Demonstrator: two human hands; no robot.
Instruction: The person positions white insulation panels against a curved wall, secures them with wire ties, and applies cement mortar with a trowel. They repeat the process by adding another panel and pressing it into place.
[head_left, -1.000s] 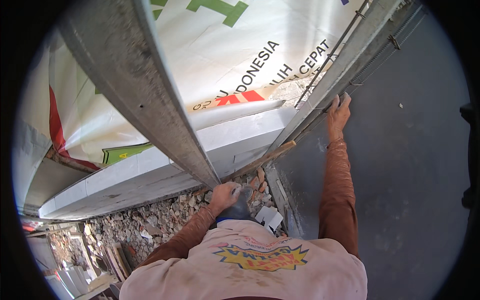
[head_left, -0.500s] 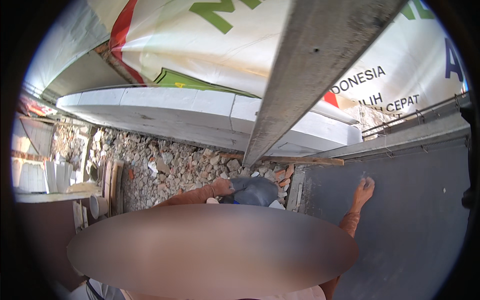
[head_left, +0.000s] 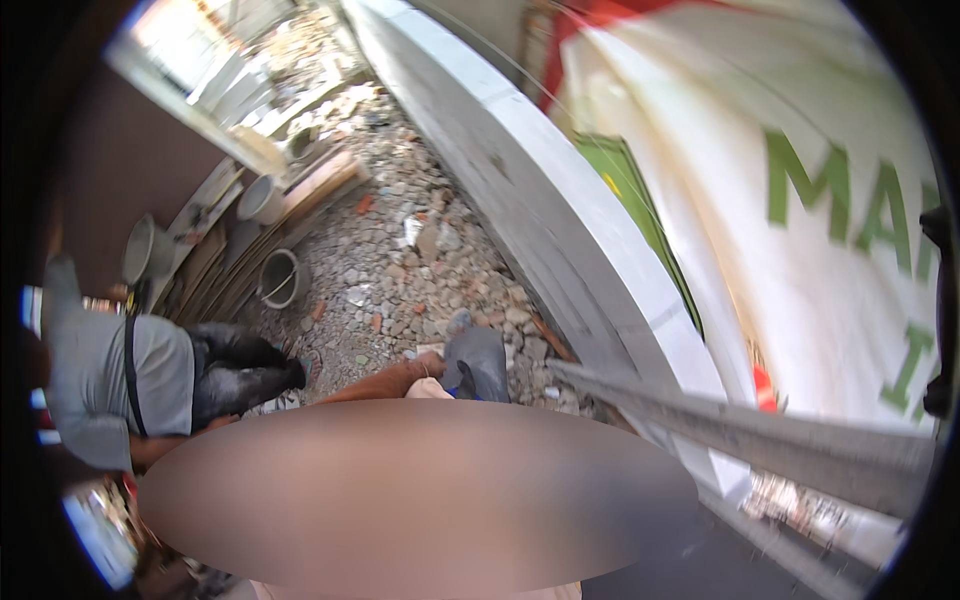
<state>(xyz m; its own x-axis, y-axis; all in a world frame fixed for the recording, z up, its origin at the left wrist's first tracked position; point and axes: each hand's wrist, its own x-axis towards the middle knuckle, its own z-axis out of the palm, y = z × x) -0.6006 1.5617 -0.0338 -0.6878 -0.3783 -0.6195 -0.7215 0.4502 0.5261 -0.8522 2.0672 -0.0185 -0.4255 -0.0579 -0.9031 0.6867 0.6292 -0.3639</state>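
Observation:
My left hand (head_left: 430,363) comes in over the rubble, beside my knee in dark grey trousers (head_left: 476,362). It is small and blurred; I cannot tell whether its fingers are open or closed, or whether it holds anything. A large blurred oval covers the lower middle. My right hand is out of sight. Below the left hand lies broken stone and brick rubble (head_left: 400,270).
A co-worker in a grey shirt (head_left: 85,375) bends at the left. Near them are a dark bucket (head_left: 283,280), pale buckets (head_left: 262,200) and stacked boards (head_left: 215,240). A low pale block wall (head_left: 560,220) runs diagonally, crossed by a grey beam (head_left: 760,430); a printed banner (head_left: 730,230) hangs behind.
The view has swung left, bringing the co-worker and buckets in. My right hand, seen over the dark grey surface before, has left the picture. My left hand stays beside my knee.

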